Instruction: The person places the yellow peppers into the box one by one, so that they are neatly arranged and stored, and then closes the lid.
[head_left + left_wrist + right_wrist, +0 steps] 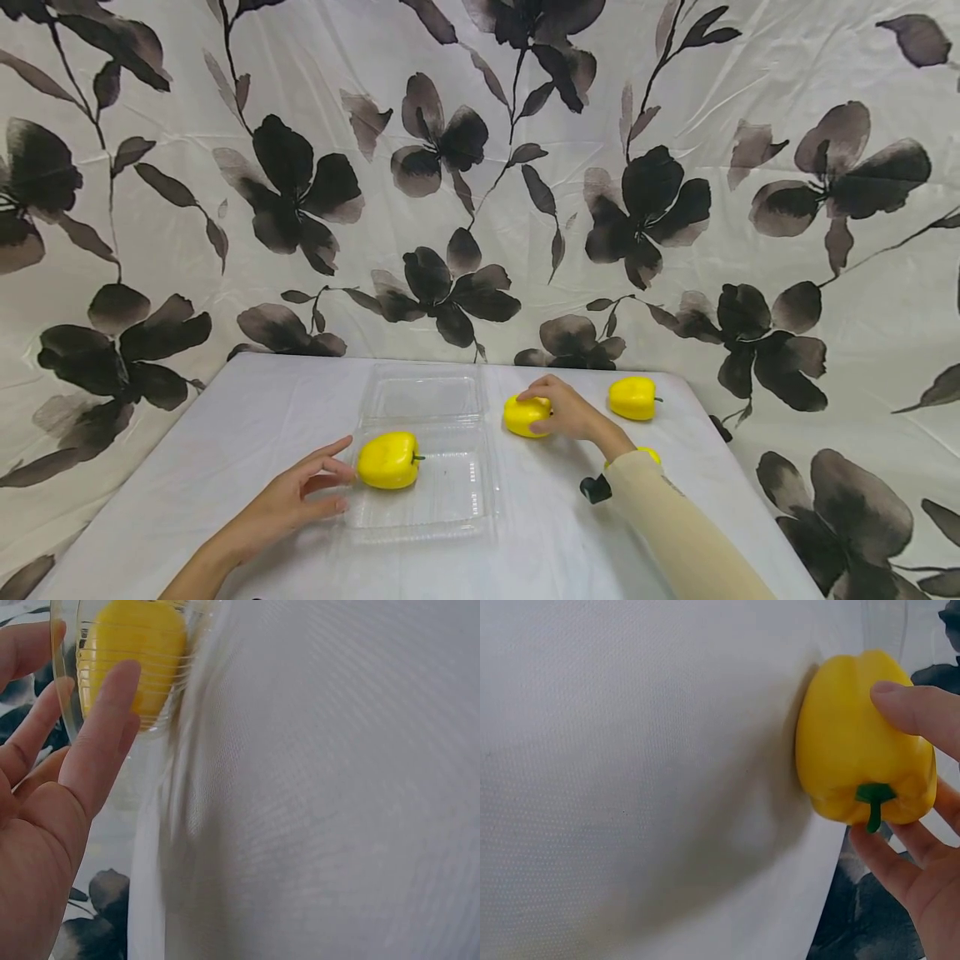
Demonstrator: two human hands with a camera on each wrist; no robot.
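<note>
Sleeve (682,517): at right of the clear container (450,496), covering one yellow thing (651,454) (mostly hidden).
Left hand (303,490): beside the container's left edge, fingers apart.
Container: opened on the tabletop (277,408), one yellow pepper (387,460) lying inside.
Right hand (570,410): right of the container, fingers gripping the second pepper (520,417).
Third pepper (632,398): farther right of the container.
Floral cloth (540,267): behind the container.

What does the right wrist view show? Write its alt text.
A right hand grips a yellow bell pepper with a green stem. White cloth fills the left; dark-patterned fabric shows at the right.
</note>
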